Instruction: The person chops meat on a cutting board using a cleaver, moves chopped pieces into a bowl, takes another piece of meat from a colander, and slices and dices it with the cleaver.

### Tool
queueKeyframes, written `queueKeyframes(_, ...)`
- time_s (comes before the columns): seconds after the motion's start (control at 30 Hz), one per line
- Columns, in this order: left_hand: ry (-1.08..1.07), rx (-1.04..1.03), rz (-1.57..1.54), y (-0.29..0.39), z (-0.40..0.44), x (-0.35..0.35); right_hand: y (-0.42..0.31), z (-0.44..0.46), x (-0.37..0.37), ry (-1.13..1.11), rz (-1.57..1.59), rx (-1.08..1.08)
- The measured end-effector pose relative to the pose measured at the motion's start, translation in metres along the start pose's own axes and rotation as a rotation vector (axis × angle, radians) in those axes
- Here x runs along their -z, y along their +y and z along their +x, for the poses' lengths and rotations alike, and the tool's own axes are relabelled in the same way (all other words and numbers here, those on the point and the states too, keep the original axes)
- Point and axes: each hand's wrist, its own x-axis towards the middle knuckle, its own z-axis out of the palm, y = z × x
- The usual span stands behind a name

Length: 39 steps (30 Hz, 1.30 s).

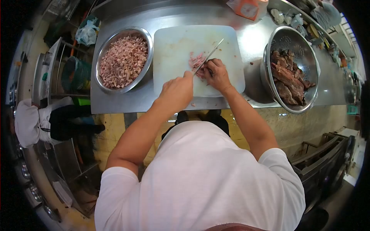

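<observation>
My left hand (178,92) is wrapped around the handle of a knife (214,49), whose blade slants up and to the right over a white cutting board (169,46). Under and beside the blade lie pink strips and bits of chopped meat (195,60). My right hand (218,76) has its fingers curled down on a piece of meat right next to the blade; that piece is mostly hidden by the fingers. Left of the board, a steel bowl (147,69) is heaped with diced meat (124,61). To the right, a steel colander (305,42) holds large browned meat pieces (289,79).
The steel table (252,90) has its near edge just in front of my body. An orange scale (246,9) stands at the back. Bagged items (296,21) line a shelf at far right. Another person (36,121) in white and black is at left, and one more (327,14) at upper right.
</observation>
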Motion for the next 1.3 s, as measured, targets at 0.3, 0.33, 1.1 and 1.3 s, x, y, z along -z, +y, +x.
queueKeyframes(0.3, -0.025, -0.016, 0.028, -0.002, 0.003, 0.002, 0.002, -0.002, 0.001, 0.016, 0.002, 0.025)
queueKeyframes(0.33, -0.033, -0.018, 0.030, -0.003, 0.010, -0.010, 0.001, -0.005, 0.002, 0.012, 0.005, 0.037)
queueKeyframes(1.1, -0.049, -0.023, 0.073, 0.000, -0.017, -0.010, 0.006, 0.008, 0.042, -0.466, -0.063, 0.120)
queueKeyframes(1.3, 0.115, -0.104, 0.028, 0.000, 0.028, -0.027, 0.009, 0.000, 0.035, -0.424, -0.052, 0.096)
